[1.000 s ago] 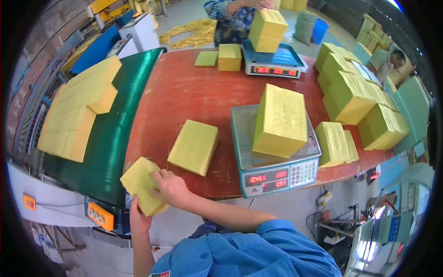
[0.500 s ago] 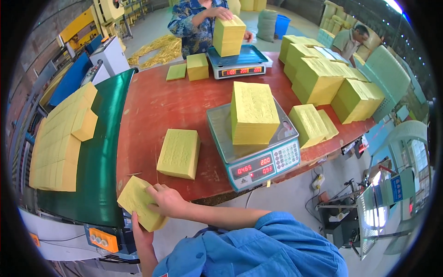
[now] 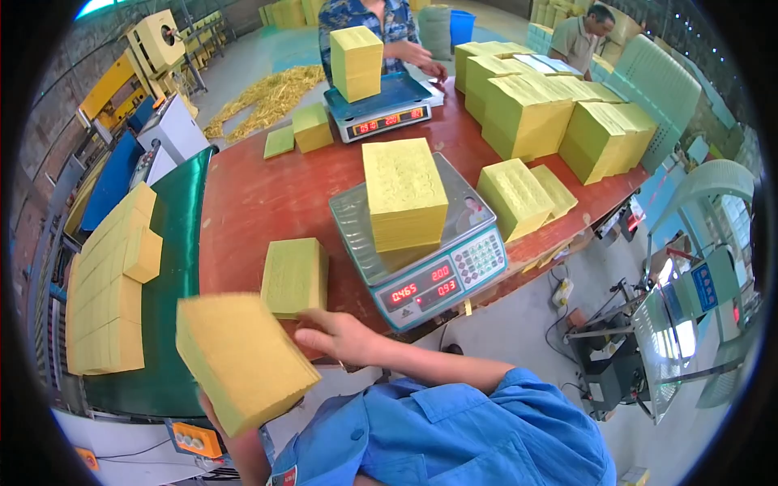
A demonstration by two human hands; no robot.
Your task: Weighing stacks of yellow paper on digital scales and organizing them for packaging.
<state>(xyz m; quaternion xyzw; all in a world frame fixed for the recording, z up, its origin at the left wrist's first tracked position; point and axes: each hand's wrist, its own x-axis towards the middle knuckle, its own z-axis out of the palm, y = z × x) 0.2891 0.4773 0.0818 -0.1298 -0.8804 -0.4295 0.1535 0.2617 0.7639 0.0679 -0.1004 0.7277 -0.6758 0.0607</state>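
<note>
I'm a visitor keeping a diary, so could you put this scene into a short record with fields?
Left hand: holds a yellow block
Right hand: open, close by that block, contact unclear
Near scale: bears a yellow stack
Far scale: bears another stack
Green surface: many yellow packs side by side
Beyond the red table: a co-worker

At ten o'clock stands a boxy white cabinet (image 3: 180, 134); at eleven lies a loose heap of golden strips (image 3: 282, 91). Just past twelve, a grey woven sack (image 3: 436, 34) adjoins a blue plastic bin (image 3: 462, 28). Pale-green plastic chair (image 3: 713, 174), three o'clock.
</note>
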